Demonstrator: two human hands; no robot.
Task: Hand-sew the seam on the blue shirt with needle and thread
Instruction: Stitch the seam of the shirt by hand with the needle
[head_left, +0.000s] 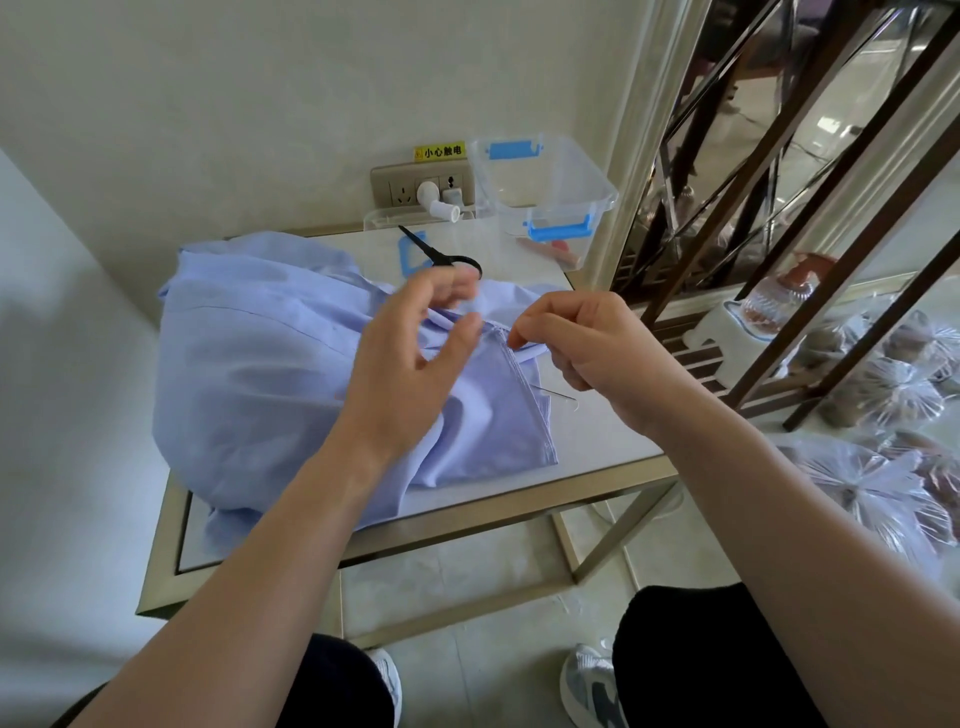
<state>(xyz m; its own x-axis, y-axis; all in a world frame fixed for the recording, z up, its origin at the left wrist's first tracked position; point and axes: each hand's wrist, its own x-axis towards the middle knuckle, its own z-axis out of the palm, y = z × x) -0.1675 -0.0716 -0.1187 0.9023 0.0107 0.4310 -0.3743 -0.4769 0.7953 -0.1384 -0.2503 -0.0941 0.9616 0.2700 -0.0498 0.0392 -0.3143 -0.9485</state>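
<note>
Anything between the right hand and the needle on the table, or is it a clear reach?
Nothing visible blocks it. The thin dark needle lies bare on the white tabletop, beside the stitched edge of the light blue cloth shirt and just under the right hand, which pinches a fold of that shirt.

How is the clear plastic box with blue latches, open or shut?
Open. The clear plastic box has no lid on its rim.
</note>
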